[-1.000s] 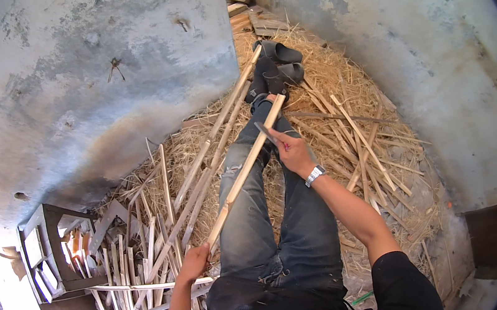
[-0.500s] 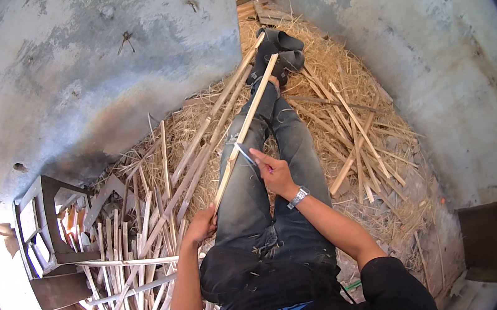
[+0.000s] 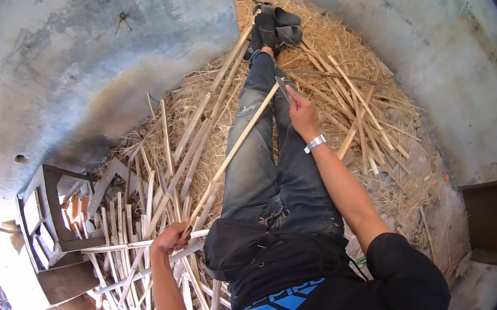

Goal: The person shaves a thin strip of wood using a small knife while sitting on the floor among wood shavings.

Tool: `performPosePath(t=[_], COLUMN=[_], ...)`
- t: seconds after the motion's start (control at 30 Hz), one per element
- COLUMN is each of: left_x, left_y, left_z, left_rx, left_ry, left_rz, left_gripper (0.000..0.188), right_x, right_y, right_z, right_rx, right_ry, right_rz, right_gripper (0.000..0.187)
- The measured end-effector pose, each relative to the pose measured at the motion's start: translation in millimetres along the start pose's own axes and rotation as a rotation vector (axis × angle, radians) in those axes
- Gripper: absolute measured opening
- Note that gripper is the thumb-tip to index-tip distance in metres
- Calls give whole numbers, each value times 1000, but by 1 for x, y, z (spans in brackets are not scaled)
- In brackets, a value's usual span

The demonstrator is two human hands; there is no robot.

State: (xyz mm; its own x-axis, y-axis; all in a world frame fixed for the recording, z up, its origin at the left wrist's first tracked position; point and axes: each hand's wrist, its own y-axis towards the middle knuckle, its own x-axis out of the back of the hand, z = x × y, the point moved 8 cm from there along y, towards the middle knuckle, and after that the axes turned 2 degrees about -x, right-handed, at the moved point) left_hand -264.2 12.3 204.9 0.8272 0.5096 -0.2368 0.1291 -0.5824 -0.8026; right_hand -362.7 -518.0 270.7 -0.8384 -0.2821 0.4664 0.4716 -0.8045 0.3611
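Observation:
I sit with my legs in blue jeans stretched out over straw and wood shavings. My left hand [image 3: 172, 236] grips the near end of a long thin wooden strip [image 3: 240, 141] that runs diagonally across my left leg. My right hand [image 3: 302, 113], with a silver wristwatch, holds a knife [image 3: 281, 87] whose blade rests against the far end of the strip, above my shins. My dark shoes [image 3: 269, 24] lie at the far end among the straw.
A pile of cut wooden strips [image 3: 139, 232] lies to my left. A small wooden frame stool [image 3: 50, 219] stands at the left edge. Longer poles [image 3: 215, 90] lean across the straw heap [image 3: 337, 62]. Grey concrete walls [image 3: 92, 62] close in on both sides.
The strip has been drawn back toward me, so its far end is now at my shins rather than by my shoes. My right hand with the knife is farther along the strip than half a second ago.

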Motion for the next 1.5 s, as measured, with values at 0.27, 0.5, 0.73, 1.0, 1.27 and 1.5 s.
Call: performPosePath(t=[0.27,0.5,0.73,1.0,1.27,1.5], left_x=[-13,-38,-94,-82,-19,5], left_y=[10,47,106,81,5,-52], left_z=[-4,-38,-112,-103,-32,-36], left_rx=[64,74,80,-12,-242,-132], left_ry=[-110,-173,-204,-47,530,658], left_rz=[134,231,296,164,-151,-173], left_gripper=[59,57,58,60,60,60], right_x=[-31,-59,-49,-26,-16,-15], right_y=[-32,-74,-93,-86,-48,14], right_z=[31,71,84,57,51,48], right_rx=[109,247,240,102,192,144], right_ry=[93,101,126,244,33,-67], right_rz=[239,410,477,338,238,126], right_gripper=[40,41,43,40,39,42])
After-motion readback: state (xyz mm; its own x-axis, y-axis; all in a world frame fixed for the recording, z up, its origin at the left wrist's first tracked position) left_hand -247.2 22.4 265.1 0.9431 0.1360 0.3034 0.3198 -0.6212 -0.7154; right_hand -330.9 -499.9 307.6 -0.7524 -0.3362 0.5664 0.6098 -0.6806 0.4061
